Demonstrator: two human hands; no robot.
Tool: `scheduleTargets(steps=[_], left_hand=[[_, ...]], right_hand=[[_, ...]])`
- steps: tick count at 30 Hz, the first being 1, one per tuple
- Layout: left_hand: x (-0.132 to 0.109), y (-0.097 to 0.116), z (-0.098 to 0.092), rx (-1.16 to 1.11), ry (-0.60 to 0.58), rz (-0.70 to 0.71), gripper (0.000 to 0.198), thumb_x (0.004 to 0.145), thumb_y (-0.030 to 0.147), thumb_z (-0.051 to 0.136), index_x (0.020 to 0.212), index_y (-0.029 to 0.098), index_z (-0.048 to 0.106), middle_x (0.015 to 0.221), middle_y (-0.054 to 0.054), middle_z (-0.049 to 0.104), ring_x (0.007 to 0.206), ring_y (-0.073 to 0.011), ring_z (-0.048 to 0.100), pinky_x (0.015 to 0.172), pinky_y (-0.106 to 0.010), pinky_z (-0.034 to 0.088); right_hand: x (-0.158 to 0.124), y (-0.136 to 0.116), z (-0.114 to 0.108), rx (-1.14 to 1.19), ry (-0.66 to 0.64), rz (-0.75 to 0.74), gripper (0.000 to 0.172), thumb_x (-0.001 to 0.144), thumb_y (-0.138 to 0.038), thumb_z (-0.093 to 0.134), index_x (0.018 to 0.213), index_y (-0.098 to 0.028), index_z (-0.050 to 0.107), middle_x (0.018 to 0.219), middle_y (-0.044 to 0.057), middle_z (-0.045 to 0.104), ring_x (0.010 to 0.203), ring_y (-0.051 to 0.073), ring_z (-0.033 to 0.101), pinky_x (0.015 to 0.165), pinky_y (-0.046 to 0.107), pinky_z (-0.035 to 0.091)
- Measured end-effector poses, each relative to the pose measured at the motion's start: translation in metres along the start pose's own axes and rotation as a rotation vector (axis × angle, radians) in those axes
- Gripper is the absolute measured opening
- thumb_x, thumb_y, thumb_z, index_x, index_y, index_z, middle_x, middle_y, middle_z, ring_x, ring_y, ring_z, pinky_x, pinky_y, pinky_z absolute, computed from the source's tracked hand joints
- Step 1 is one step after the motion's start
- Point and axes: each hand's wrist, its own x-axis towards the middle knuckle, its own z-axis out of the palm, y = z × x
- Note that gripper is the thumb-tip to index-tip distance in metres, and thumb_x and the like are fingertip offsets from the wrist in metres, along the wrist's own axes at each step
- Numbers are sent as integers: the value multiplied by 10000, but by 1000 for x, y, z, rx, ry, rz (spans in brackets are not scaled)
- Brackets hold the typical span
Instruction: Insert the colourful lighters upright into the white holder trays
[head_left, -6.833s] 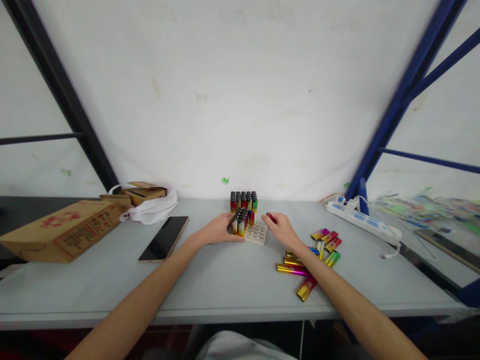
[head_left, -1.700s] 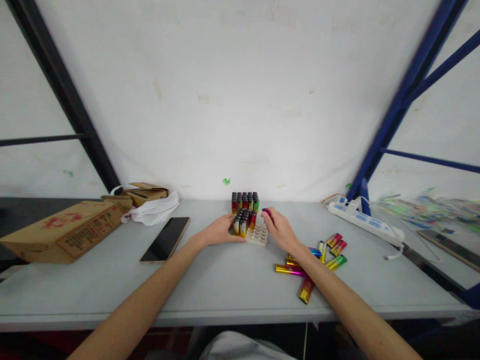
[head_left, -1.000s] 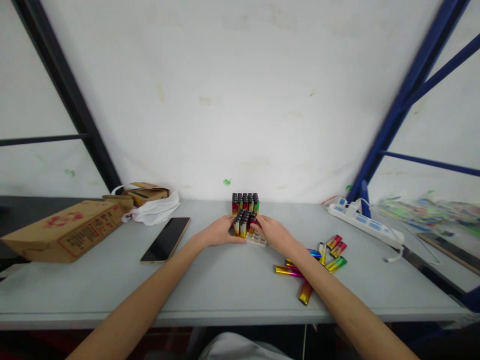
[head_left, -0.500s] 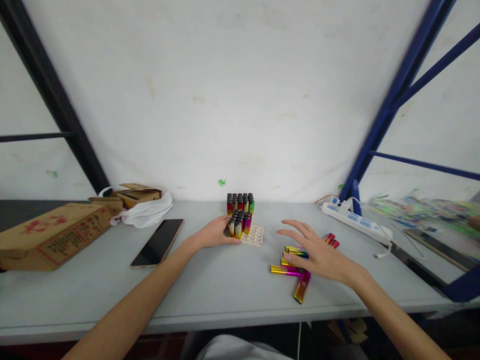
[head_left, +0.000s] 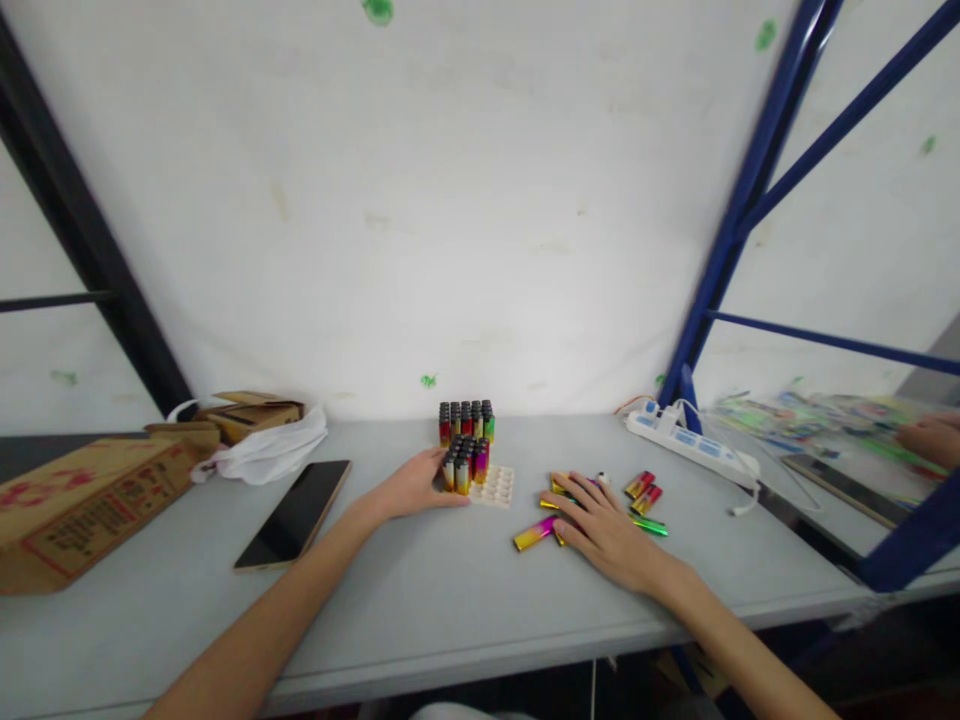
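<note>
Beside the wall side of the desk, my left hand grips the left edge of a pale holed tray, thumb in front and fingers behind. Black-topped, shiny lighters stand upright in its left part; the holes on its right show bare. My right hand lies flat with fingers spread over a loose pile of shiny, lighter-sized tubes, partly hiding them. A yellow-and-magenta tube pokes out left of the fingers, and a green tube on the right. Red-and-gold tubes lie just beyond.
Behind the tray stands another block of upright lighters. A phone, a white plastic bag and a cardboard box are on the left. A power strip lies right, near a blue frame post. Another person's hand shows far right.
My right hand has come down onto the loose tubes, which have shifted and spread. My left hand keeps its hold on the tray. The camera view has shifted slightly.
</note>
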Motion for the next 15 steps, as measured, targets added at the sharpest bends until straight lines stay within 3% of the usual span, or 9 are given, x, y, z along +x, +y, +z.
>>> scheduleTargets(steps=[7, 11, 15], left_hand=[[0, -6, 2, 8, 11, 8, 770, 698, 634, 815, 1317, 214, 636, 1336, -105, 672, 1183, -337, 639, 1116, -413, 466], [0, -4, 1, 3, 17, 4, 773, 683, 634, 824, 1306, 215, 642, 1341, -102, 674, 1193, -343, 638, 1117, -410, 466], [1, 1, -1, 15, -14, -3, 738, 722, 613, 805, 1306, 193, 640, 1359, -114, 661, 1199, -335, 631, 1123, -411, 456]], right_hand=[[17, 10, -5, 2, 35, 18, 522, 1069, -546, 299, 1542, -375, 440, 1654, 53, 356, 1558, 282, 229, 1231, 646, 156], [-2, 31, -21, -37, 166, 143, 555, 1063, -552, 280, 1546, -331, 443, 1671, 79, 313, 1562, 287, 216, 1241, 635, 134], [-32, 73, -22, -70, 166, 310, 621, 1030, -620, 299, 1568, -332, 416, 1681, 104, 280, 1564, 349, 184, 1211, 669, 195]])
